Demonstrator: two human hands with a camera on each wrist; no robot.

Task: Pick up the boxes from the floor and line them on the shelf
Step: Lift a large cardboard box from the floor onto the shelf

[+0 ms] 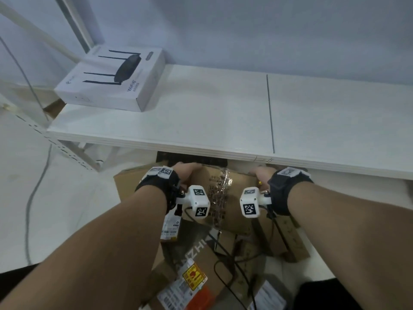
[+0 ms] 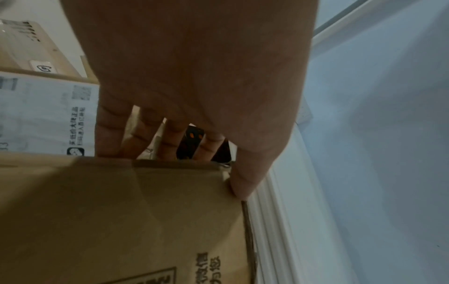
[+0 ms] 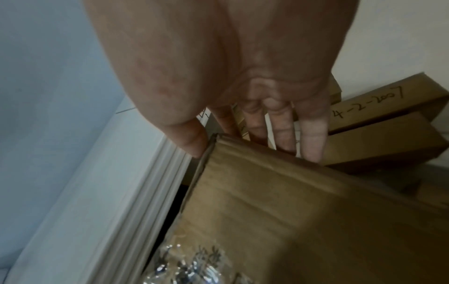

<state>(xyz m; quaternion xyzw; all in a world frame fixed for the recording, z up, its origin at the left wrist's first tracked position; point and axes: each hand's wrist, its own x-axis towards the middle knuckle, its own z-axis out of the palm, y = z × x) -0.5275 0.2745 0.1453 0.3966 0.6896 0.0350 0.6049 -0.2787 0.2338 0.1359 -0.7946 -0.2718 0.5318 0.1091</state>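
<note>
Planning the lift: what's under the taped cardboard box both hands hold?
More cardboard boxes and black cables lie beneath the taped box; the floor directly under it is hidden.

Dim, bluish light; wide-angle edge bending; wrist views soft, noisy, shadowed.

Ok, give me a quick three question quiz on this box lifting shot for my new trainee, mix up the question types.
1. True or false: both hands grip the same cardboard box.
2. What already sits on the shelf? A) white router box B) red toolbox C) nothing
3. Fill in: the left hand's thumb presses the box's ____ nearest the shelf edge.

Key:
1. True; the right hand holds the opposite side.
2. A, the white router box.
3. Corner.
</note>
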